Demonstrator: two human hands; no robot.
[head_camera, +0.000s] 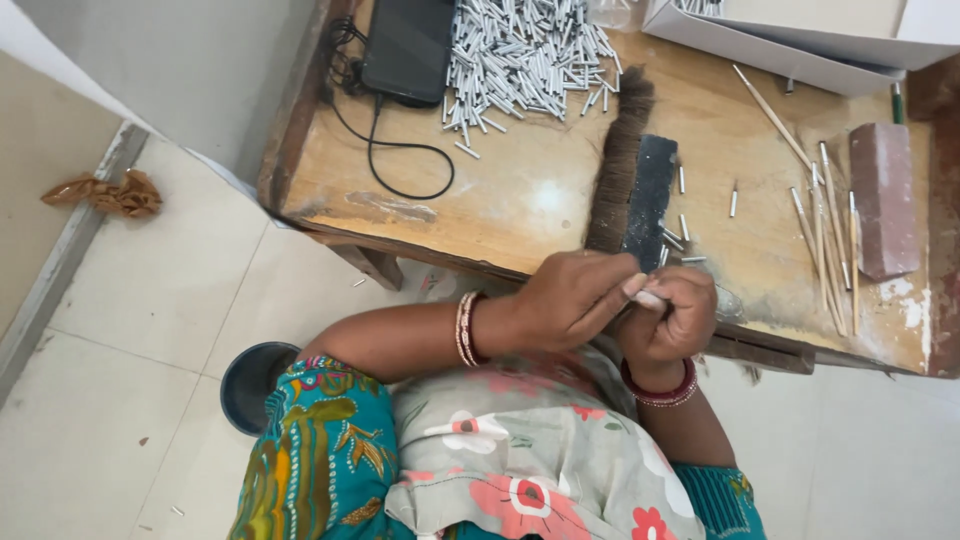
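Left hand (575, 295) and right hand (672, 318) meet at the wooden table (520, 200) edge, fingertips pinching one small pale piece (648, 297) together.

Worktop (520, 200) stood before me. Heap of small tubes (525, 55) lay at far side, phone (408, 45) just left of it. Bristle bundle (618, 160) lay at middle, flat block (650, 195) touching its right. Thin sticks (828, 235) lay further right, brick (884, 200) beyond them. My hands (620, 300) met at near edge.
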